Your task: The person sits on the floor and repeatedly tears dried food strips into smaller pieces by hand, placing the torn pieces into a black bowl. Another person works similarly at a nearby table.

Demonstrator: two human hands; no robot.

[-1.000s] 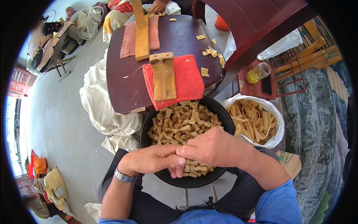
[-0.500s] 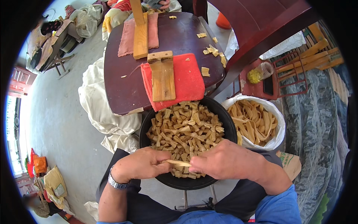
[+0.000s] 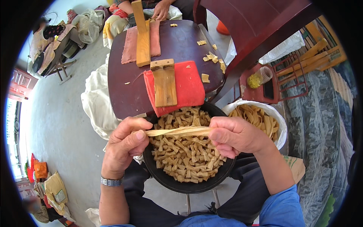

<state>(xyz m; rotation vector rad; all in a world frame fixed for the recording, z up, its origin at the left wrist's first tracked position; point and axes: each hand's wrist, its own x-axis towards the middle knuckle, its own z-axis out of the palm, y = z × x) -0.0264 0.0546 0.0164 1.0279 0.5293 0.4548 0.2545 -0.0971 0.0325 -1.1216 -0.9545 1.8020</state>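
My left hand (image 3: 124,145) pinches one end of a long pale yellow strip (image 3: 179,131), which looks like tofu skin. The other end is between the thumb and fingers of my right hand (image 3: 238,136). Between the two hands the strip runs nearly level, slightly twisted, above a black tub (image 3: 189,187). Many short knotted tan pieces (image 3: 185,159) fill the tub, which stands between my knees. To the right of it, a white sack (image 3: 281,125) holds loose long strips (image 3: 259,117), partly hidden behind my right hand.
Beyond the tub is a dark red chair seat (image 3: 123,87), with a wooden block (image 3: 165,85) on a red cloth (image 3: 193,85) and scraps (image 3: 213,58). Another person's hand (image 3: 162,9) is at its far edge. A red stool (image 3: 249,92) at right bears a jar (image 3: 263,74).
Both hands have risen and moved apart, away from me. A long stretch of strip now shows between them, where only a short piece showed before. Another person's hand shows more at the far edge.
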